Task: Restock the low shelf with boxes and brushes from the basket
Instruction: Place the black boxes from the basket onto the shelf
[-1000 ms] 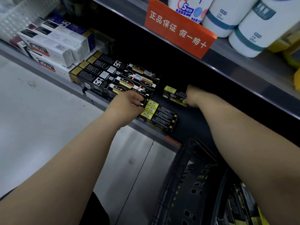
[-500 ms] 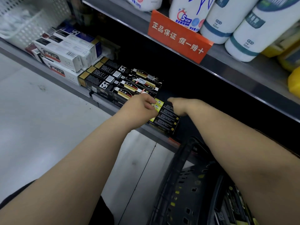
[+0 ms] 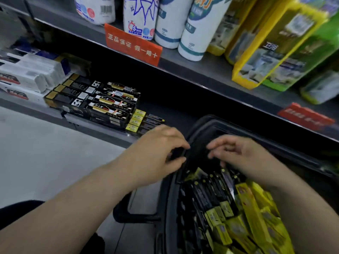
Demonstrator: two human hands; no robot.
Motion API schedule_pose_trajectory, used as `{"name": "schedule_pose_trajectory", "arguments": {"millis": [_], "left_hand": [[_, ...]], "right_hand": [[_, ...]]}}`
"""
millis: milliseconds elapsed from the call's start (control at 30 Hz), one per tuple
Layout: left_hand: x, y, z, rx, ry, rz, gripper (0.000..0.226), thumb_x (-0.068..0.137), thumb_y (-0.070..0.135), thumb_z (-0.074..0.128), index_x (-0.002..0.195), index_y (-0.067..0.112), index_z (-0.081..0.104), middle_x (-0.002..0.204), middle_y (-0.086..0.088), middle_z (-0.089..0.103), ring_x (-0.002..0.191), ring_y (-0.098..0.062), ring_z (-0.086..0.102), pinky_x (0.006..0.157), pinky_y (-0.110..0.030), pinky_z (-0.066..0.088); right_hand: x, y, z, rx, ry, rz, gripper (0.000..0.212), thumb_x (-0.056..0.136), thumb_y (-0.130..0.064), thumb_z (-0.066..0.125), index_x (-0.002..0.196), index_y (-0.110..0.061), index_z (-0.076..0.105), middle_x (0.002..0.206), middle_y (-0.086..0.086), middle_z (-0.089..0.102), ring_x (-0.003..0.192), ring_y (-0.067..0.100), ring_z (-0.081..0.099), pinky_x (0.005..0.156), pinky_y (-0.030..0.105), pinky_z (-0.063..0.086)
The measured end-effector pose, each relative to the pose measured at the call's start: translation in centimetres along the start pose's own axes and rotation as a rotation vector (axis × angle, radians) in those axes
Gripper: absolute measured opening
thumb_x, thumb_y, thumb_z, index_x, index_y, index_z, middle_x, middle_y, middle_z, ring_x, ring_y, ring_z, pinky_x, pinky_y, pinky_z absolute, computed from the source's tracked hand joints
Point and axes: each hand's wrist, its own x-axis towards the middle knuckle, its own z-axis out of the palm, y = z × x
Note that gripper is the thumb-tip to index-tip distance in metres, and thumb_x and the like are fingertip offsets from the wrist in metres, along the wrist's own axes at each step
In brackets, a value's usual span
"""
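On the low shelf (image 3: 102, 130) lies a row of black boxes with yellow ends (image 3: 145, 122), next to black-and-gold boxes (image 3: 113, 105). The black basket (image 3: 212, 123) stands below and to the right, filled with several black boxes (image 3: 205, 195) and yellow boxes (image 3: 256, 213). My left hand (image 3: 159, 153) hovers at the basket's left rim with loosely curled fingers and holds nothing that I can make out. My right hand (image 3: 240, 154) is over the basket's inside, fingers spread and pointing down, empty. Both hands are blurred.
White boxes (image 3: 27, 76) are stacked at the shelf's left end. The upper shelf carries white bottles (image 3: 172, 24), a red sign (image 3: 132, 44) and yellow-green packs (image 3: 275, 52). Grey floor (image 3: 45, 162) lies at the left. The basket's handle (image 3: 139, 216) hangs outward.
Both hands have left the boxes on the low shelf and moved down and right to the basket. The view has swung so the basket's contents show.
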Motion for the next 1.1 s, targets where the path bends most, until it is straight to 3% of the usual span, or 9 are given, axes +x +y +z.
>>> {"name": "schedule_pose_trajectory", "arguments": {"millis": [133, 267, 400, 567, 633, 733, 833, 1000, 1100], "left_hand": [[-0.6, 3.0, 1.7, -0.022, -0.136, 0.148, 0.029, 0.091, 0.035, 0.055, 0.119, 0.027, 0.063, 0.115, 0.014, 0.058, 0.111, -0.001, 0.04, 0.094, -0.007, 0.022], [-0.8, 4.5, 3.5, 0.019, -0.269, 0.154, 0.03, 0.095, 0.037, 0.048, 0.123, 0.032, 0.057, 0.121, 0.016, 0.054, 0.112, 0.0, 0.043, 0.094, -0.014, 0.031], [-0.7, 5.4, 4.5, 0.104, -0.344, 0.122, 0.029, 0.095, 0.038, 0.047, 0.122, 0.036, 0.056, 0.124, 0.021, 0.053, 0.112, -0.002, 0.049, 0.092, -0.019, 0.035], [-0.5, 6.1, 4.6, 0.168, -0.373, 0.032, 0.028, 0.094, 0.037, 0.048, 0.121, 0.037, 0.056, 0.119, 0.021, 0.056, 0.108, -0.003, 0.053, 0.09, -0.022, 0.042], [-0.8, 6.6, 4.8, 0.064, -0.404, -0.052, 0.03, 0.094, 0.035, 0.049, 0.123, 0.034, 0.056, 0.115, 0.021, 0.058, 0.102, 0.002, 0.054, 0.087, -0.018, 0.043], [-1.1, 7.2, 5.3, -0.233, -0.407, -0.3, 0.045, 0.095, 0.038, 0.048, 0.137, 0.024, 0.044, 0.123, 0.014, 0.056, 0.103, 0.002, 0.054, 0.082, -0.014, 0.042], [-0.4, 7.4, 6.2, -0.512, -0.375, -0.636, 0.067, 0.092, 0.051, 0.045, 0.145, 0.015, 0.029, 0.144, 0.001, 0.042, 0.119, -0.014, 0.048, 0.09, -0.021, 0.04], [0.7, 8.6, 8.5, -0.894, -0.126, -0.86, 0.032, 0.091, 0.032, 0.058, 0.117, 0.012, 0.058, 0.113, -0.011, 0.066, 0.105, -0.028, 0.061, 0.098, -0.046, 0.046], [1.6, 9.0, 8.6, -0.821, -0.059, -0.844, 0.058, 0.089, 0.033, 0.062, 0.139, 0.014, 0.04, 0.136, -0.009, 0.052, 0.122, -0.028, 0.05, 0.105, -0.044, 0.038]], "right_hand": [[-3.3, 8.1, 1.1, -0.171, 0.025, 0.23, 0.016, 0.087, -0.004, 0.06, 0.089, -0.019, 0.066, 0.085, 0.0, 0.07, 0.076, 0.01, 0.063, 0.07, 0.024, 0.05], [-4.1, 14.4, 4.6, -0.436, -0.033, 0.366, 0.025, 0.089, -0.016, 0.056, 0.114, -0.011, 0.06, 0.099, 0.002, 0.063, 0.1, 0.021, 0.062, 0.074, 0.027, 0.045], [-4.2, 16.4, 8.4, -0.646, -0.072, 0.378, 0.046, 0.096, -0.023, 0.046, 0.136, -0.005, 0.033, 0.135, 0.012, 0.04, 0.125, 0.029, 0.043, 0.092, 0.03, 0.039], [-4.5, 15.6, 8.1, -0.68, -0.03, 0.346, 0.043, 0.09, -0.017, 0.055, 0.125, -0.009, 0.031, 0.122, 0.015, 0.054, 0.105, 0.03, 0.058, 0.07, 0.029, 0.042], [-4.8, 15.3, 7.2, -0.542, -0.027, 0.375, 0.047, 0.088, -0.016, 0.06, 0.125, -0.011, 0.032, 0.112, 0.012, 0.06, 0.096, 0.029, 0.061, 0.07, 0.033, 0.047], [-5.7, 13.8, 5.1, 0.097, 0.036, 0.481, 0.054, 0.083, -0.009, 0.068, 0.128, -0.014, 0.039, 0.099, 0.0, 0.059, 0.082, 0.015, 0.06, 0.064, 0.025, 0.049], [-7.0, 12.0, 4.2, 0.473, 0.045, 0.335, 0.033, 0.084, -0.013, 0.068, 0.11, -0.028, 0.056, 0.096, -0.01, 0.067, 0.082, 0.003, 0.064, 0.062, 0.016, 0.05], [-7.4, 9.5, 4.7, 0.599, 0.034, 0.073, 0.02, 0.087, -0.023, 0.061, 0.093, -0.04, 0.071, 0.089, -0.019, 0.069, 0.084, -0.001, 0.064, 0.07, 0.016, 0.052], [-6.2, 10.6, 4.2, 0.314, 0.145, 0.107, 0.026, 0.097, -0.022, 0.048, 0.085, -0.03, 0.069, 0.082, -0.011, 0.066, 0.077, 0.008, 0.06, 0.072, 0.028, 0.052]]}}
